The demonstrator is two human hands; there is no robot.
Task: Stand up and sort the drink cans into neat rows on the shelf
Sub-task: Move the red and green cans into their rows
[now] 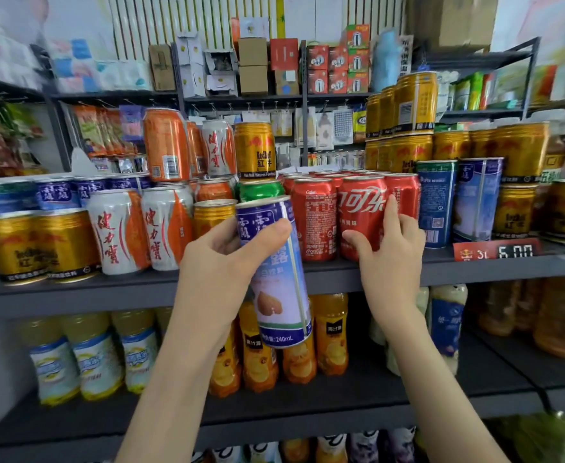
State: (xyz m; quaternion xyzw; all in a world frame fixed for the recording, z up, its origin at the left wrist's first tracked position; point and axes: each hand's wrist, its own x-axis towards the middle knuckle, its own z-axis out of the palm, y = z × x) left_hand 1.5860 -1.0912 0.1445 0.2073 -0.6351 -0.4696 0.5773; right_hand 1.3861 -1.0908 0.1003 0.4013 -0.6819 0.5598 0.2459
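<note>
Left hand (221,259): your fingers clamp a tilted blue almond-drink can (281,295).
Right hand (391,255): your fingers grip a Coca-Cola can (361,208) on the shelf (74,292).

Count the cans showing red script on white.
3 cans: two side by side at the shelf front, one stacked above beside a gold can. Others may be turned away or hidden.

We log the tall can (276,272): violet-blue top band with white characters, pale sky-blue body, a brown nut picture, a green band at the foot. Beside it the front cola can (361,215) is red with white script. The gold cans (17,245) carry a red motif, we think, blurred, above a dark base band. The white cans (117,232) show orange sweeps and red characters. One green can (261,190); the shelf (74,292) dark grey; the price tag (496,250) red, white digits
</note>
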